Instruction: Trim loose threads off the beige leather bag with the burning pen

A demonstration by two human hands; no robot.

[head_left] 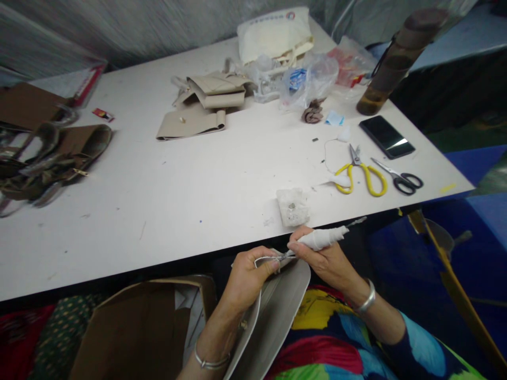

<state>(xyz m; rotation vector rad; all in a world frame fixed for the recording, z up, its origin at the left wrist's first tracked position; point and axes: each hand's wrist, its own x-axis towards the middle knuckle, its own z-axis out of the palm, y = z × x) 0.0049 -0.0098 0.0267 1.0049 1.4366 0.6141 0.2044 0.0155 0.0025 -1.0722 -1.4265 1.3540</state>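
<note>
My left hand [247,277] pinches the upper edge of a pale grey-beige bag piece [277,306], which hangs open over my lap. In my right hand [322,258] is a slim metal tool with a white-wrapped handle [322,238]. Its thin tip meets the bag's edge beside my left thumb, and a pale cord or edging strip loops there. What exactly the tip does is too small to make out. Just beyond my hands, a whitish block with a dark spot [293,207] lies near the table's front edge.
Yellow-handled scissors [360,171], black scissors [400,177], a phone [387,137] and a tall bottle [400,63] are at the right. Beige bags [214,95] and a white cloth bag [275,37] lie farther back. Brown bags [59,158] pile at left. A cardboard box [134,327] stands below.
</note>
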